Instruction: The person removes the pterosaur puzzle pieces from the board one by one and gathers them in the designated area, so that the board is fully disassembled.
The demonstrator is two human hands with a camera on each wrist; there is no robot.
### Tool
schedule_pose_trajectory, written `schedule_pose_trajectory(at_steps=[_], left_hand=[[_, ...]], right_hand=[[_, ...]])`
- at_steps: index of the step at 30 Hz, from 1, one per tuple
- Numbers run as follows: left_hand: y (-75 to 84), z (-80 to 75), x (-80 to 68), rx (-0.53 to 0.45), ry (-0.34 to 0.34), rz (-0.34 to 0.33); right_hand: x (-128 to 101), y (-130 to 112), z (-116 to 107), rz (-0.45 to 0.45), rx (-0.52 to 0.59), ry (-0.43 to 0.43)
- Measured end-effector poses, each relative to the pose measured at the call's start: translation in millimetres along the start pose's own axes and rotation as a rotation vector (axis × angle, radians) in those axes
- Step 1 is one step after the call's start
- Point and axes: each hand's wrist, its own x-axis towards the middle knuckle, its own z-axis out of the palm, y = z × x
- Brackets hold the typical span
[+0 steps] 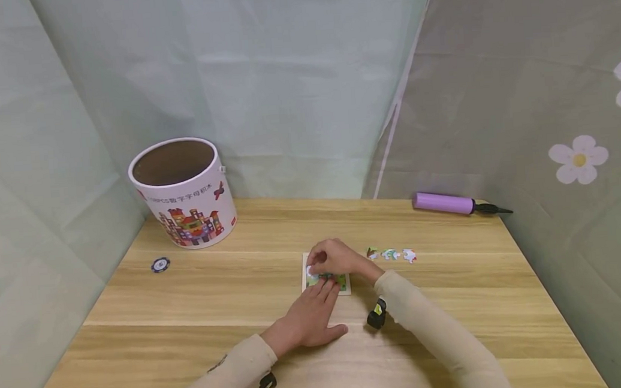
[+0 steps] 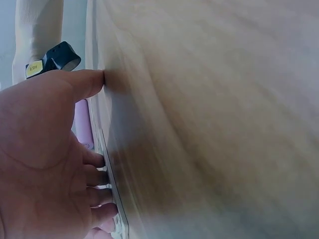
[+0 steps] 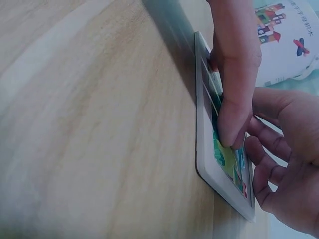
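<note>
A small framed jigsaw puzzle (image 1: 345,292) lies flat on the wooden table, a green picture inside its pale rim (image 3: 200,124). My left hand (image 1: 312,314) presses it with straight fingertips, thumb spread out over the table. Over the puzzle's upper left, my right hand (image 1: 339,257) bends its thumb and fingers together around a whitish puzzle piece (image 1: 309,271), mostly hidden by the fingertips. In the right wrist view those curled fingers (image 3: 279,144) are right at the frame. Several loose puzzle pieces (image 1: 390,254) lie in a row to the right.
A white bucket (image 1: 203,210) printed with building blocks stands at the back left, with a poker chip (image 1: 160,264) in front of it. At the back right lies a purple hand pump (image 1: 443,203) with a black nozzle. Curtains hang around the table.
</note>
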Motion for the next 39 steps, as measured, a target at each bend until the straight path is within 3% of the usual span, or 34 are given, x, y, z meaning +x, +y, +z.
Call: schedule_pose_trajectory(at_steps=[16, 26, 39], left_hand=[[0.3, 0.0, -0.3, -0.014, -0.027, -0.009], [-1.0, 1.4, 0.9, -0.013, -0.014, -0.002], [0.1, -0.8, -0.3, -0.023, 0.0, 0.001]], right_hand=[[-0.3, 5.5, 1.3, -0.046, 0.039, 0.033], [0.1, 0.5, -0.2, -0.02, 0.044, 0.045], [-20.2, 8.7, -28.6, 0.011, 0.038, 0.118]])
